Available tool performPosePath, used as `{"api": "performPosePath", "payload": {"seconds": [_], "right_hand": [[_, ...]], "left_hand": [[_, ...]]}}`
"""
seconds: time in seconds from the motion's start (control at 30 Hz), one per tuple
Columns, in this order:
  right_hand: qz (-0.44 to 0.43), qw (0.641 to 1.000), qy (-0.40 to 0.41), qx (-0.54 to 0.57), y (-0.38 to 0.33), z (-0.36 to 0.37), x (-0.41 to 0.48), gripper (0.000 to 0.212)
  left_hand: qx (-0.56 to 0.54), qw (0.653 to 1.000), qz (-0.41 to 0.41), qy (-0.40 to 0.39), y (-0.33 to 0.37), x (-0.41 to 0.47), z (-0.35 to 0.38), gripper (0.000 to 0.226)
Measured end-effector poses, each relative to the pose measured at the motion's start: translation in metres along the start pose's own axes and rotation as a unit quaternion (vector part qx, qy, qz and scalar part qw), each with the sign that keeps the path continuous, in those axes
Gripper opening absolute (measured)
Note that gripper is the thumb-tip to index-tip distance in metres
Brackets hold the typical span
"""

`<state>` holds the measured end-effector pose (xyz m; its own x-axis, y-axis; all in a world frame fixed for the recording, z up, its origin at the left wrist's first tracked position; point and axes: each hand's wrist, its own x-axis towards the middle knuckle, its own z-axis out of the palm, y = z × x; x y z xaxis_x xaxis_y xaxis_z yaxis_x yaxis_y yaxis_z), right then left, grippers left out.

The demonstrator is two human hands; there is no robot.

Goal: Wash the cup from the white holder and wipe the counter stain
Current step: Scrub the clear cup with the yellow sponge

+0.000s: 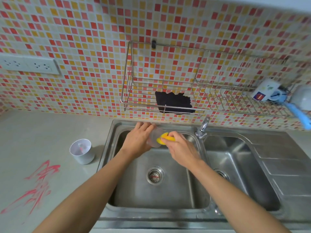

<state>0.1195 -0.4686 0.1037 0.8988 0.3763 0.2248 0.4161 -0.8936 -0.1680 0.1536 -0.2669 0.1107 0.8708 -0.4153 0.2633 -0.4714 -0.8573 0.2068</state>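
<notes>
Over the left basin of the steel sink (pixel 168 211), my left hand (pixel 138 138) grips a clear cup (pixel 155 137), its mouth turned to the right. My right hand (pixel 180 147) is closed on a yellow sponge (pixel 164 137) that is pressed into the cup's mouth. The white holder (pixel 82 153) stands on the grey counter left of the sink, with small bits lying inside it. A red smeared stain (pixel 36 184) marks the counter near its front left.
The faucet (pixel 202 129) rises between the two basins. On the tiled wall hangs a wire rack (pixel 143 105) holding a dark cloth (pixel 175 102), a mug (pixel 265 92) and a blue-handled ladle (pixel 298 113). A double socket (pixel 28 65) sits at left.
</notes>
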Motion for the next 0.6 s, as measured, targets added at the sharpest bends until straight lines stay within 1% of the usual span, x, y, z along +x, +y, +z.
{"api": "performPosePath", "payload": {"seconds": [0.07,0.1,0.13,0.17,0.23,0.27,0.33,0.4,0.47,0.53,0.6], "right_hand": [[-0.001,0.999,0.0,-0.033,0.005,-0.001,0.003,0.039],[0.008,1.0,0.011,-0.022,0.004,0.0,0.002,0.04],[0.021,0.999,0.025,0.012,0.001,0.003,0.0,0.039],[0.034,0.996,0.032,0.07,-0.004,0.007,-0.003,0.039],[0.046,0.979,0.027,0.198,-0.015,0.016,-0.013,0.039],[0.04,0.973,0.025,0.225,-0.017,0.019,-0.017,0.039],[0.009,0.985,0.016,0.173,-0.01,0.018,-0.019,0.038],[-0.027,0.998,0.028,0.051,0.004,0.009,-0.014,0.04],[-0.043,0.997,0.054,-0.024,0.013,0.002,-0.009,0.047],[-0.046,0.995,0.08,-0.026,0.011,0.001,-0.009,0.048],[-0.035,0.995,0.084,0.029,0.002,0.009,-0.015,0.041]], "left_hand": [[0.0,1.0,-0.008,-0.01,0.003,0.002,0.0,0.075],[-0.003,1.0,-0.015,-0.012,0.003,0.004,0.0,0.076],[-0.009,1.0,-0.024,-0.014,0.004,0.006,0.0,0.076],[-0.014,0.999,-0.031,-0.016,0.004,0.008,0.0,0.076],[-0.016,0.999,-0.032,-0.017,0.001,0.009,0.0,0.076],[-0.012,0.999,-0.024,-0.02,0.0,0.008,0.001,0.076],[-0.002,1.0,-0.009,-0.023,-0.002,0.005,0.003,0.075],[-0.001,1.0,0.0,-0.031,-0.002,0.002,0.005,0.075],[-0.01,0.999,0.005,-0.038,-0.001,0.002,0.006,0.074],[-0.022,0.999,0.0,-0.03,0.001,0.003,0.005,0.072],[-0.033,0.999,-0.004,-0.017,0.001,0.005,0.003,0.071]]}}
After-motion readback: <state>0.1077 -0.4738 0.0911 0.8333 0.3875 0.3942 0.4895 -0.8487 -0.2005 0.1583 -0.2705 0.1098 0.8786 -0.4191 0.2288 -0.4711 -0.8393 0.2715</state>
